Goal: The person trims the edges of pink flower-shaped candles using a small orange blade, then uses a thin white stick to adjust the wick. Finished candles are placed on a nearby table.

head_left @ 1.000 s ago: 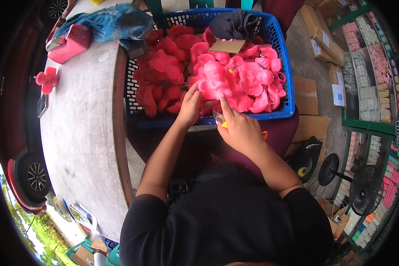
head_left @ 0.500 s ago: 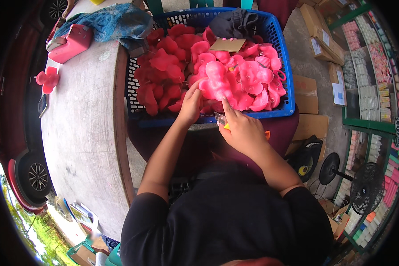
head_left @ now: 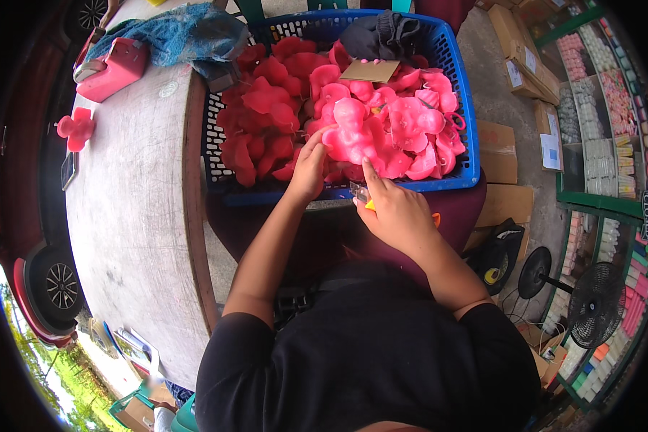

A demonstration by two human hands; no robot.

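Note:
A large glossy pink wax-like piece with rounded lobes is held over the near side of a blue plastic basket. My left hand grips its left edge between thumb and fingers. My right hand is closed around a box-cutter knife with a yellow-orange handle, most of it hidden by the palm. Its blade points up and left, just below the piece, while my right index finger touches the lower edge of the piece. Many similar pink pieces fill the basket beneath.
A brown cardboard piece and a dark cloth lie atop the pile. On the pale table at left are a pink tape dispenser, a blue bag, a phone and another pink piece. Fans and cartons stand right.

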